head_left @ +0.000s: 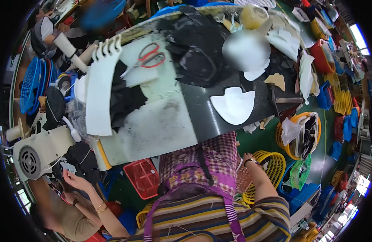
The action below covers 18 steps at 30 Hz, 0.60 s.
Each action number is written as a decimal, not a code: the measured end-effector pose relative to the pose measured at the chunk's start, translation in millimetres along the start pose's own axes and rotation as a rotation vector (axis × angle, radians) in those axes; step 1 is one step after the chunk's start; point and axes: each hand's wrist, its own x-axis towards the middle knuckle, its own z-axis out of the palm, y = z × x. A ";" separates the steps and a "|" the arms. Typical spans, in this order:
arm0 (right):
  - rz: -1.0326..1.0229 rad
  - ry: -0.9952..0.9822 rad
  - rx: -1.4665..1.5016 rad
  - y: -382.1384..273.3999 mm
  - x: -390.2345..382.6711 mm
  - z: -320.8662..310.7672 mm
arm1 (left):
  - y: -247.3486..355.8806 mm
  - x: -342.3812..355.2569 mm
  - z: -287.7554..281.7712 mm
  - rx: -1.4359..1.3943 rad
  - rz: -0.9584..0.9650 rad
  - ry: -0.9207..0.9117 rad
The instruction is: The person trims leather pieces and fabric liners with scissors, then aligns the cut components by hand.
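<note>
My left hand [76,180] is at the lower left, fingers loosely bent and apart, holding nothing visible, near black pieces [79,155] beside a cream machine [48,145]. My right hand [249,160] is low beside a yellow basket [279,173] right of my apron; its fingers are too small to make out. On the table [153,125] lie a white slotted strip [99,101], red-handled scissors [151,56], black sheets [196,60], a white cut shape [233,105] and a tan piece [276,80].
A co-worker [77,220] sits close at lower left, a hand [66,197] below mine; another person [46,38] works at upper left. A red basket [141,177] is under the table edge. Baskets [299,133] line the right. Blue trays [34,84] stand left.
</note>
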 end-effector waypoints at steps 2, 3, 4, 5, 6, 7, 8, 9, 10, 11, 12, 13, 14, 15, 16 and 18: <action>-0.085 -0.015 -0.134 26.8 40.7 39.0 | 110.4 -20.3 32.8 -0.079 0.158 -0.194; -0.185 -0.013 -0.269 33.1 57.6 60.2 | 156.3 -36.8 51.2 -0.207 0.195 -0.298; -0.215 -0.171 -0.310 25.4 65.1 68.8 | 188.7 -50.8 63.3 -0.156 0.290 -0.388; -0.243 -0.320 -0.371 16.1 68.9 68.3 | 222.8 -70.3 73.2 -0.188 0.356 -0.444; -0.217 -0.294 -0.253 8.7 67.9 71.9 | 255.8 -87.3 84.3 -0.267 0.480 -0.541; -0.189 -0.268 -0.130 7.6 70.8 68.4 | 294.7 -105.0 92.8 -0.325 0.558 -0.657; -0.215 -0.271 -0.146 10.3 81.1 56.1 | 327.9 -123.6 102.9 -0.362 0.657 -0.758; -0.278 -0.281 -0.159 18.2 83.5 50.1 | 347.3 -143.4 111.8 -0.419 0.727 -0.846; -0.331 -0.289 -0.166 17.4 84.5 40.6 | 375.5 -162.9 114.8 -0.431 0.763 -0.953; -0.388 -0.293 -0.175 12.6 93.0 14.5 | 390.1 -184.1 121.4 -0.520 0.752 -1.020; -0.413 -0.296 -0.168 1.4 90.9 -8.7 | 412.1 -204.0 132.7 -0.600 0.798 -1.122; -0.461 -0.296 -0.181 -33.8 78.6 -35.9 | 428.0 -228.2 136.8 -0.642 0.769 -1.159; -0.503 -0.292 -0.190 -68.4 64.5 -60.8 | 444.0 -249.3 142.0 -0.691 0.745 -1.193; -0.570 -0.283 -0.220 -87.9 60.7 -82.9 | 458.5 -260.3 144.3 -0.670 0.787 -1.240; -0.597 -0.286 -0.222 -77.4 58.3 -92.5 | 471.8 -271.7 146.7 -0.689 0.839 -1.314; -0.666 -0.295 -0.250 -51.7 55.5 -111.8 | 487.4 -286.2 152.2 -0.587 0.873 -1.298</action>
